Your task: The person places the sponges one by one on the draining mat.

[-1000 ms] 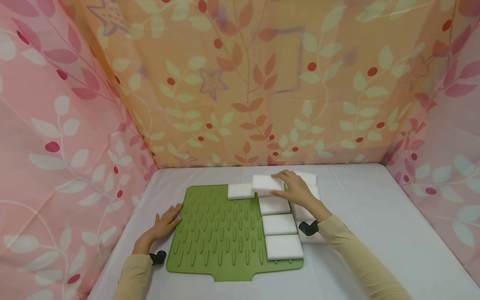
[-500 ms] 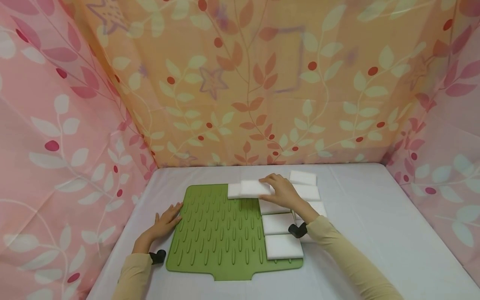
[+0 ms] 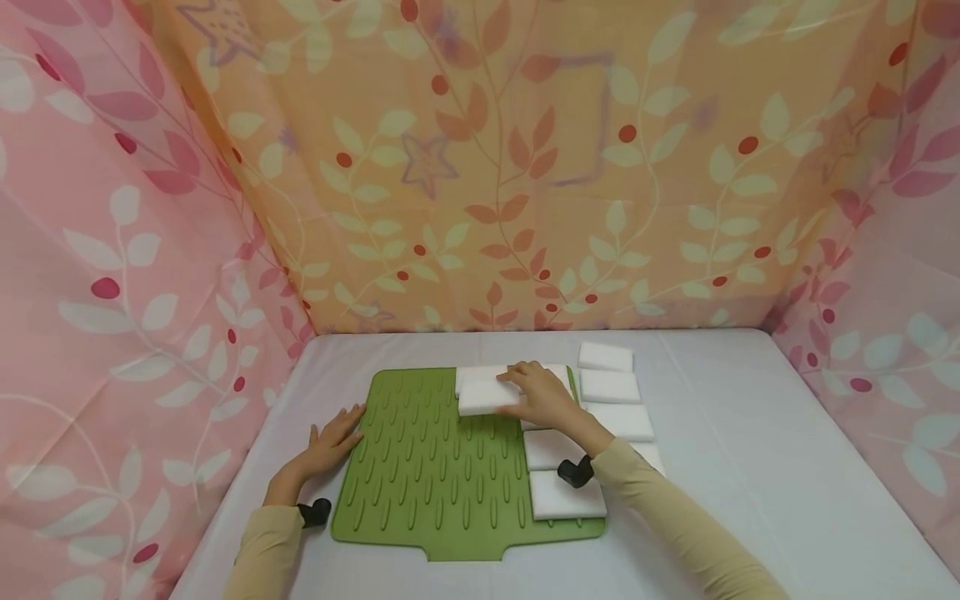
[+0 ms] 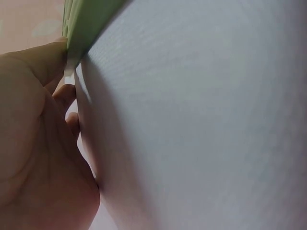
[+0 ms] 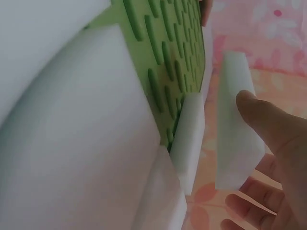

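Note:
My right hand (image 3: 551, 402) pinches a white sponge block (image 3: 486, 395) above the back part of a green ridged mat (image 3: 420, 467). In the right wrist view, the thumb presses one broad face of that sponge (image 5: 231, 124), with the fingers behind it. Other white sponges lie on the mat: a back row (image 3: 467, 375) partly hidden by the held block, and a right-hand column down to the front sponge (image 3: 567, 497). My left hand (image 3: 330, 450) rests at the mat's left edge with its fingers extended; in the left wrist view the thumb (image 4: 50, 55) meets the mat's side.
Several more white sponges (image 3: 606, 357) line the white-covered table (image 3: 750, 467) just right of the mat, partly covered by the right forearm. Patterned cloth (image 3: 487, 208) hangs behind and on both sides. A tab (image 3: 465, 550) sticks out from the mat's front edge.
My right hand has carried the sponge leftward and a little nearer, from over the mat's back right corner. This uncovers the sponges on the table. The left hand stays in place.

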Demonstrator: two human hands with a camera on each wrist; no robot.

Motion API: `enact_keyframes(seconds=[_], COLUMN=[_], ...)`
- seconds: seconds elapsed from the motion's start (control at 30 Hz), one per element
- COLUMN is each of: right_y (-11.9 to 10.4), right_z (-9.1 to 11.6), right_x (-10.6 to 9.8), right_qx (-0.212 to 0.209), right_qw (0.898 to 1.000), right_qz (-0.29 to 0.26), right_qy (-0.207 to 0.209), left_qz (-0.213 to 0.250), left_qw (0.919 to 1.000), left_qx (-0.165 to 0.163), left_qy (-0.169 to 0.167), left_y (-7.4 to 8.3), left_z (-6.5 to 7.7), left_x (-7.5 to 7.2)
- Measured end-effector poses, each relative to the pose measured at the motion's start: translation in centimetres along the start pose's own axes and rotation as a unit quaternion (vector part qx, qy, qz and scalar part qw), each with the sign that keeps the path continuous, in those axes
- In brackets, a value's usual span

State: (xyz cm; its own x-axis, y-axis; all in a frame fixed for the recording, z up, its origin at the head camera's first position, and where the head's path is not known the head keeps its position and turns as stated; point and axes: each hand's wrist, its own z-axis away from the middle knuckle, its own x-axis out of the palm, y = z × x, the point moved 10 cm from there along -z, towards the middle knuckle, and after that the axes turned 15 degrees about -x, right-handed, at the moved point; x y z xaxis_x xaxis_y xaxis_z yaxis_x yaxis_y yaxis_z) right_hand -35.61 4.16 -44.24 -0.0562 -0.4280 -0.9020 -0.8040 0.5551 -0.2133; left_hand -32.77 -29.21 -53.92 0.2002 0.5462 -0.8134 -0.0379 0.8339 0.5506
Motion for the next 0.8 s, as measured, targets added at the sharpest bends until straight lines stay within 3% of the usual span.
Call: enact_keyframes(seconds=[0.37, 0.8], right_y=[-0.7, -1.1], right_z=[-0.6, -0.5], right_x=[2.5, 3.2], right_qx=[0.013, 0.032], right_qw=[0.999, 0.997], right_qz=[0.007, 0.037], right_qy=[-0.042, -0.055], left_qz=[0.003, 0.003], left_qw=[1.0000, 1.0000], left_qx=[0.002, 0.003], left_qy=[-0.001, 0.003], left_y=[-0.3, -0.2], left_z=[-0.2, -0.1], left_x=[0.1, 0.0])
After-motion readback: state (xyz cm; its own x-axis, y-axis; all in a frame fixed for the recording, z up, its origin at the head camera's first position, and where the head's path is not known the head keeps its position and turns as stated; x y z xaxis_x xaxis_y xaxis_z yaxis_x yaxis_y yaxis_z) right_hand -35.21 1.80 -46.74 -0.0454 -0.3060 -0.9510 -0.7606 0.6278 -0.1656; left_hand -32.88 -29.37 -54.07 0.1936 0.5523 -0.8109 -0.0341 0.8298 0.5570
